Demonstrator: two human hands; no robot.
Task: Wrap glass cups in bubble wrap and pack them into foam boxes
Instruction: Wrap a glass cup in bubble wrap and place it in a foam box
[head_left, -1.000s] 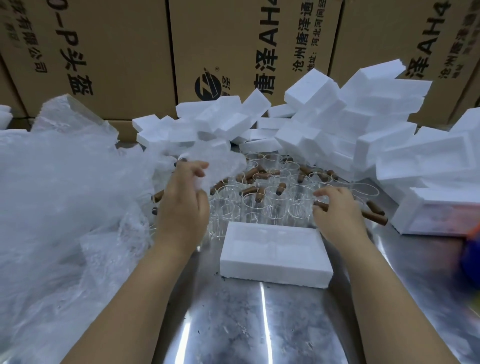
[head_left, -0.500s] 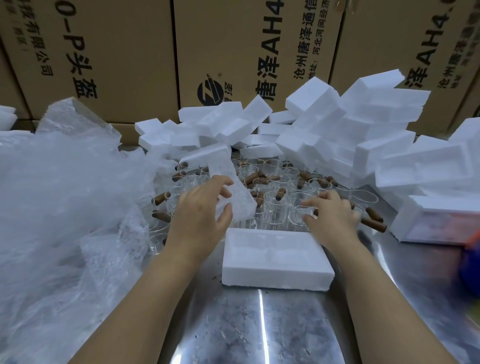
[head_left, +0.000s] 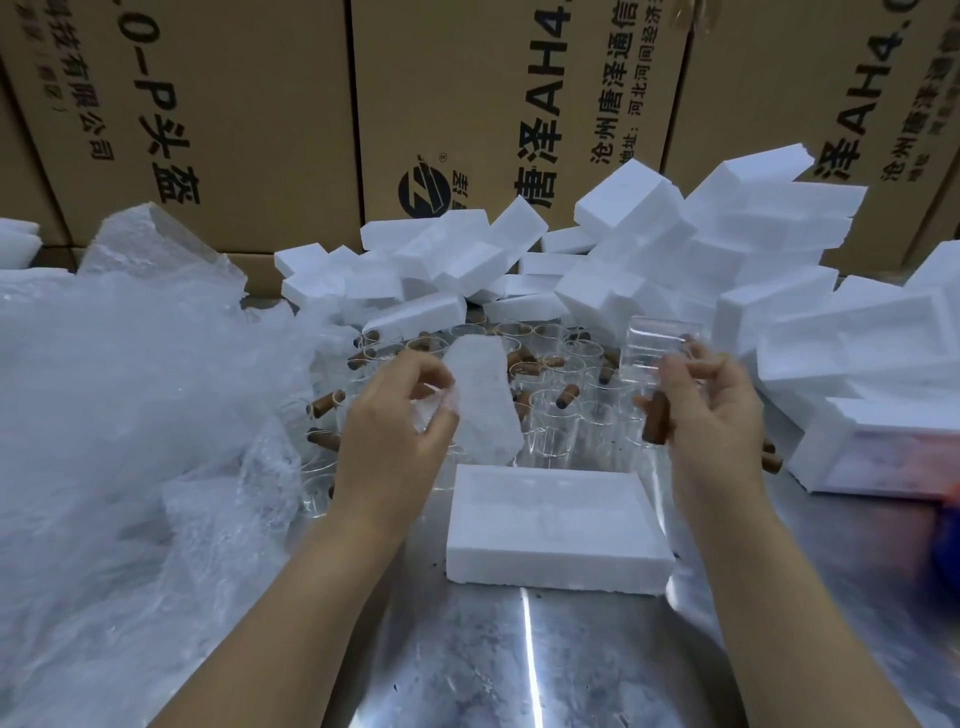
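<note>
Now glass cup (head_left: 660, 343) newly aloft in right hand (head_left: 711, 415), off the table (head_left: 519, 649).

A scuffed, reflective steel table (head_left: 519, 670) fills the foreground. Beyond the table's far edge stand brown cardboard cartons (head_left: 234, 130) printed with black Chinese characters and a round black logo (head_left: 423, 193). At the table's right edge shows a blurred blue object (head_left: 948, 551)

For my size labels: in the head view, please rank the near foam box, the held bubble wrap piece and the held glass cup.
1. foam box
2. bubble wrap piece, pinched by the left hand
3. glass cup, held by the right hand; close to second, outline blurred.
</note>
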